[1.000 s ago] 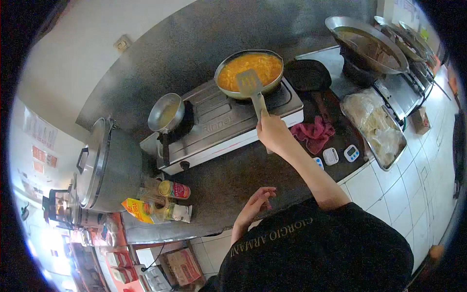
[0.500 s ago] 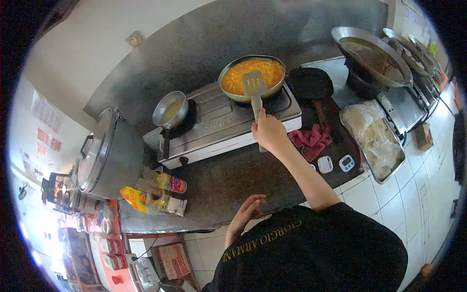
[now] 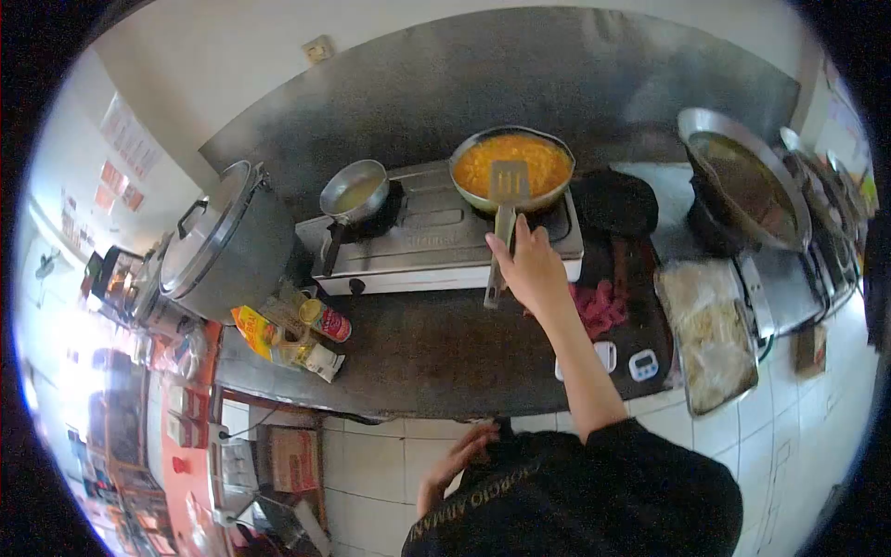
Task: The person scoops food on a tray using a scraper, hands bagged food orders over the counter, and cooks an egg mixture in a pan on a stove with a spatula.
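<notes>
A slotted spatula (image 3: 509,183) lies across the pan (image 3: 457,190) of orange-yellow, lumpy food (image 3: 548,167), its handle pointing toward me over the stove front. My right hand (image 3: 536,271) is at that handle, thumb across it and fingers stretched out rather than wrapped round. Part of the handle is hidden under the thumb. My left hand (image 3: 459,459) is low by the black shirt, below the counter edge, fingers loosely extended with nothing seen in them.
The two-burner stove (image 3: 436,243) also bears a small saucepan (image 3: 357,188). At left stand a large lidded pot (image 3: 227,246), a can (image 3: 325,320) and packets. To the right are a pink cloth (image 3: 601,308), timers (image 3: 642,365), a tray of bagged food (image 3: 710,334) and a wok (image 3: 742,181).
My right hand has loosened from a closed grip on the spatula, its fingers now straightened. The view has shifted, so the stove appears lower and further right. My left hand appears lower.
</notes>
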### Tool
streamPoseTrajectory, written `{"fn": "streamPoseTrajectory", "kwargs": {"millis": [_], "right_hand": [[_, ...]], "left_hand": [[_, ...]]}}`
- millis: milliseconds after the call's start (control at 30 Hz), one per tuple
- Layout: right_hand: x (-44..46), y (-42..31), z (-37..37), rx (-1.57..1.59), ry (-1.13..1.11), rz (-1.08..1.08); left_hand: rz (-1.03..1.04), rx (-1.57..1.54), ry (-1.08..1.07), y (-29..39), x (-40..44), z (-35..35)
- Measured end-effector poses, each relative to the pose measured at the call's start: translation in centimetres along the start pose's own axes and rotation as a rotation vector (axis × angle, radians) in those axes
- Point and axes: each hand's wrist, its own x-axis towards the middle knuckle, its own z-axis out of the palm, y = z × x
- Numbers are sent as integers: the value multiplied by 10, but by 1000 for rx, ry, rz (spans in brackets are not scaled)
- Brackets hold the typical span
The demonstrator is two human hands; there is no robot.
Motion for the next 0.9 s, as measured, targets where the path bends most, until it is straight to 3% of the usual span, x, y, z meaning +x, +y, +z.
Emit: {"fn": "streamPoseTrajectory", "kwargs": {"millis": [100,133,200,233,267,300,333,433,567,633,700,767,833,867,900], "right_hand": [[-11,-3,-15,95,57,-66],[-17,-2,-12,143,181,-163],[-33,-12,-9,307,305,-274],[-46,-21,-8,314,276,-290],[-62,-33,-6,414,197,-486],[-80,-47,-6,519,120,-681],[-99,-65,-12,576,-119,-815],[-185,-113,15,997,-811,-1050],[-346,-144,54,1132,-1189,-1352],[-418,-155,62,1108,-1903,-1193],[-506,-154,96,840,-2389,-1013],[-610,-133,164,530,-2165,-1532],[-654,-111,194,72,-1853,-1840],[-666,-102,210,-116,-1910,-1825],[-690,-70,252,-101,-1831,-1838]], "left_hand": [[-79,-176,107,-45,-20,-4],[-78,-193,127,-63,-33,-3],[-67,-240,369,-113,-57,-3],[-105,-59,504,-172,-67,-12],[-149,124,637,-249,-77,-23],[-227,447,632,-332,-98,-25],[-309,772,613,-382,-116,-20],[-580,318,765,-410,-163,33],[-570,-14,926,-411,-203,57],[-497,-148,1006,-418,-223,62],[-428,-258,1066,-432,-250,71],[-365,-342,1106,-450,-285,83],[-324,-412,1139,-473,-317,99],[-311,-449,1152,-485,-334,109],[-305,-487,1165,-497,-347,120]]}}
